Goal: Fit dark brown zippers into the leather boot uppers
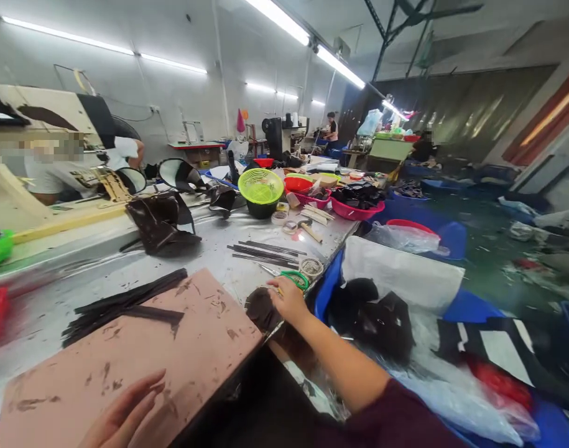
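Observation:
My left hand (130, 410) hovers at the lower left over a pinkish board (209, 348), fingers stretched out and holding nothing. Dark scraps and marks dot this board. My right hand (291, 300) reaches to the table's front edge, its visible fingers slightly apart. Beside its fingertips lies a dark brown, leather-like piece (260, 308); whether they touch is unclear. Just behind this hand are green-handled scissors (296, 278) and a roll of tape (311, 267). A bundle of black strips (125, 305) rests across the board's back edge.
More dark strips (265, 252), a hammer (311, 232) and a lime-green basket (260, 185) stand farther back. A brown folded piece (160, 221) sits at left. Blue bins (331, 286) with dark pieces and plastic flank the table's right edge. A co-worker (125, 152) is behind the sewing machine at left.

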Tool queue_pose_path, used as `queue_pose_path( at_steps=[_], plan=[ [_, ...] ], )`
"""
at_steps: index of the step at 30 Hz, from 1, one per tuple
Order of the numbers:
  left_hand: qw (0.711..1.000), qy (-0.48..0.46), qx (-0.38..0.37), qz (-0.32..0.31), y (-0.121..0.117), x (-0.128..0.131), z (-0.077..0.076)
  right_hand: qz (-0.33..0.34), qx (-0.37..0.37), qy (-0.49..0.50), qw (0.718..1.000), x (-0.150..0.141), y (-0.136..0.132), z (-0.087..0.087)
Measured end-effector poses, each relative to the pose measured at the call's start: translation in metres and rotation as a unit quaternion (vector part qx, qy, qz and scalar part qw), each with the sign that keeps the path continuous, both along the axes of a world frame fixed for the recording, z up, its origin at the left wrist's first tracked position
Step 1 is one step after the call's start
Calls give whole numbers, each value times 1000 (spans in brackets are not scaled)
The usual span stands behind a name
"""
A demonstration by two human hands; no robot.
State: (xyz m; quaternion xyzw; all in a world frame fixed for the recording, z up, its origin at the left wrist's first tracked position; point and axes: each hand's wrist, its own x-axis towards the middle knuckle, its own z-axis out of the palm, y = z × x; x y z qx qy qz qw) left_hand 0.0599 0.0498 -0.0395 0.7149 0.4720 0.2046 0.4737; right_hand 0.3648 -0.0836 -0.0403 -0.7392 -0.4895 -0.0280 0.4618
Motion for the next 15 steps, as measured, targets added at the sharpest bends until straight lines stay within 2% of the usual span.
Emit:
queue_pose_path(
  at_steps=[2, 3, 4, 6, 9, 12, 15],
  plan=[
    [1000, 4, 3, -7, -7, 17, 12, 40, -38, -15, 998, 1, 11, 4],
    [999, 8, -10, -41, -11, 24, 17, 78, -72, -34, 994, -6, 22, 5],
    [999, -2, -1, -45, -16, 30, 20, 122, -109, -55, 985, -17, 34, 5],
    [997, -5, 0, -71, -23, 37, 23, 212, -164, -92, 959, -47, 61, 1],
    [995, 15, 13, -96, -32, 38, 22, 312, -183, -108, 926, -98, 103, -6],
    [995, 43, 37, -85, -36, 31, 20, 342, -211, -117, 908, -136, 140, -11],
    [996, 56, 49, -55, -34, 19, 20, 338, -256, -116, 898, -155, 160, -12]
  ],
)
